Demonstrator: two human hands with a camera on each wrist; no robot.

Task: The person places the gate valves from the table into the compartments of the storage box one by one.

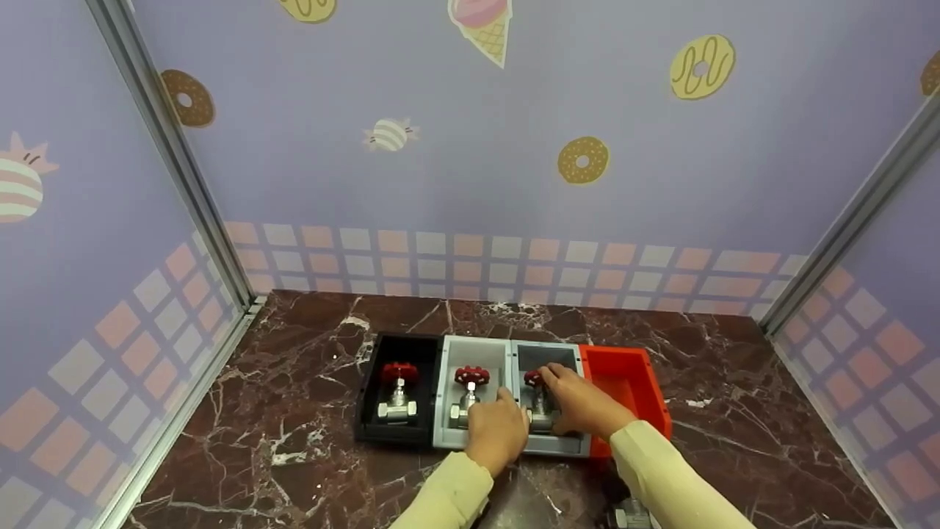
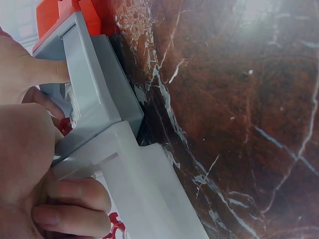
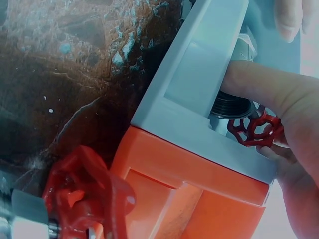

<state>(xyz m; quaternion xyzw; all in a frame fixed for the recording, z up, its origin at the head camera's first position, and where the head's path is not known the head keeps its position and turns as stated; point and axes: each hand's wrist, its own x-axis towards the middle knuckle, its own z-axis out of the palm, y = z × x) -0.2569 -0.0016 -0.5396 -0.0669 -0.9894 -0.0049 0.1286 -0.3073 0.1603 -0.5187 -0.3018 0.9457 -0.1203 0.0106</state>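
Inside the grey bin my right hand holds a metal valve with a red handwheel. Its thumb lies on the valve body, with fingertips at the wheel. My left hand straddles the wall between the white bin and the grey bin, gripping it with curled fingers on the white side. A second valve stands in the white bin, partly hidden by that hand. A third valve stands upright in the black bin.
An orange-red bin joins the row at the right. Another red-wheeled valve lies on the marble-patterned table, in front of that bin and near my right forearm. Patterned walls enclose the back and both sides.
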